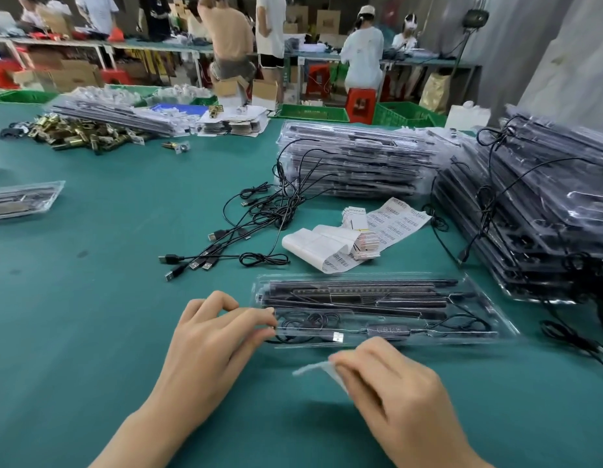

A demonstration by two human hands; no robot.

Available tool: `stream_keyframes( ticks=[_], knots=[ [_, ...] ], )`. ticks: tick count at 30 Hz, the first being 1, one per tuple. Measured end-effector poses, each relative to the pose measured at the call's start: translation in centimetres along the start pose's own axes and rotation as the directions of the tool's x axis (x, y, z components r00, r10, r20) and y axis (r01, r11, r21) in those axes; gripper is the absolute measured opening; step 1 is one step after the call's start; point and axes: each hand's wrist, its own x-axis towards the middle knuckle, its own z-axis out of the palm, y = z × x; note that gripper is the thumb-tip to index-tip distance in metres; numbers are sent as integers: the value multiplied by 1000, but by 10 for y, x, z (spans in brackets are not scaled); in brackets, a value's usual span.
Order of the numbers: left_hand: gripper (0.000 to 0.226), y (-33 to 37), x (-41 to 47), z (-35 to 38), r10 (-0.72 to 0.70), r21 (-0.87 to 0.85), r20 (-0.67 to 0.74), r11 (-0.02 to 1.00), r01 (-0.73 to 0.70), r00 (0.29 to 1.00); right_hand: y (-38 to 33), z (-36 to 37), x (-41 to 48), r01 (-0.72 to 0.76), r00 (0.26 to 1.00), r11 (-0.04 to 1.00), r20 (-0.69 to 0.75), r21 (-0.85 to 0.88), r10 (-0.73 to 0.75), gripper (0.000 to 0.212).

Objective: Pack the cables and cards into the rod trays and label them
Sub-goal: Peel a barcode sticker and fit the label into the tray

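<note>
A clear plastic rod tray point(489, 317) lies on the green table in front of me, holding black rods and a coiled black cable with a controller. My left hand point(209, 339) pinches the tray's left edge between thumb and fingers. My right hand point(391, 390) sits just in front of the tray and holds a small white label point(318, 368), blurred, between thumb and fingers. Loose black USB cables point(239, 238) lie behind the tray. A stack of small cards point(364, 244) and barcode label sheets point(394, 224) rest next to them.
Tall stacks of packed trays stand at centre back point(354, 160) and along the right edge point(543, 211). One tray point(20, 199) lies at far left. Brass parts point(74, 133) and more trays fill the far left. People work at benches behind.
</note>
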Motion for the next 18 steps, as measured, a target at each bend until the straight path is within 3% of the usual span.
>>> stream_keyframes(
  ticks=[1,3,4,6,11,15,18],
  knots=[
    [20,0,-1,0,1,-15,12,1000,-1,1000,-3,-3,2,-171,985,968,4,181,173,16],
    [21,-1,-2,0,9,-33,29,999,-8,1000,-7,-5,4,-494,853,714,118,495,509,13],
    [21,-1,-2,0,12,-36,37,999,-11,999,-7,-4,4,-588,777,564,210,580,593,15],
    [22,-2,-1,0,19,-44,48,999,-17,999,-6,-2,4,-654,720,445,323,612,614,27],
    [24,-5,-1,-2,38,-37,92,999,-35,995,-3,1,3,-694,706,433,426,575,566,38],
    [22,-8,-2,-8,31,-46,113,999,-26,993,2,-4,1,-704,710,557,448,441,542,34],
    [17,-9,-5,-11,-37,-115,97,992,48,995,2,-10,3,-688,689,668,542,284,480,32]
  ],
)
